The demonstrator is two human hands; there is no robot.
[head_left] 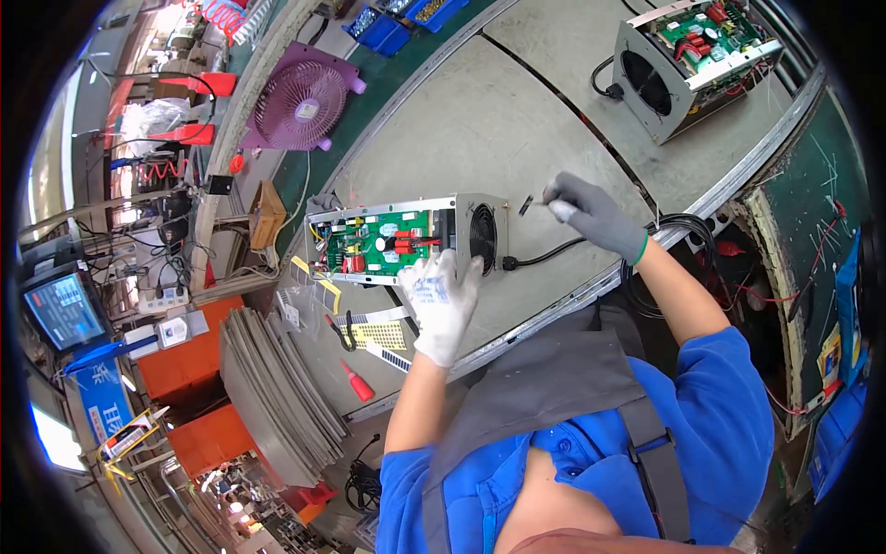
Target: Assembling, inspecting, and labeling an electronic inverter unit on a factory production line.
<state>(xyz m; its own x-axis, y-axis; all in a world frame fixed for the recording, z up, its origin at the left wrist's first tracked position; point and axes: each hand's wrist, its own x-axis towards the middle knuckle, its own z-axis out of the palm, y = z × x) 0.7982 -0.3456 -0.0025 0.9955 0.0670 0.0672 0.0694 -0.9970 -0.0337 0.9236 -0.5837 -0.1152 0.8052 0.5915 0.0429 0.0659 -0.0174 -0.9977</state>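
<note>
An open electronics unit [420, 198] with a metal case lies in front of me, its green circuit board [369, 242] with red and black parts exposed. A round fan grille fills its right end, and a black power cord [554, 251] leads off from there. My left hand [437, 305], in a white glove, rests on the unit's near edge with its fingers apart. To the right of the unit, above the table, my right hand [595, 217] in a grey glove has its fingers pinched together. A small dark piece [526, 205] shows at its fingertips; its kind is too small to tell.
A similar open unit [678, 78] stands at the far right. A purple fan [305, 106] and blue bins [378, 32] are at the back. Yellow label sheets [380, 337], a red-capped bottle [356, 380] and stacked grey sheets [277, 397] lie to the left.
</note>
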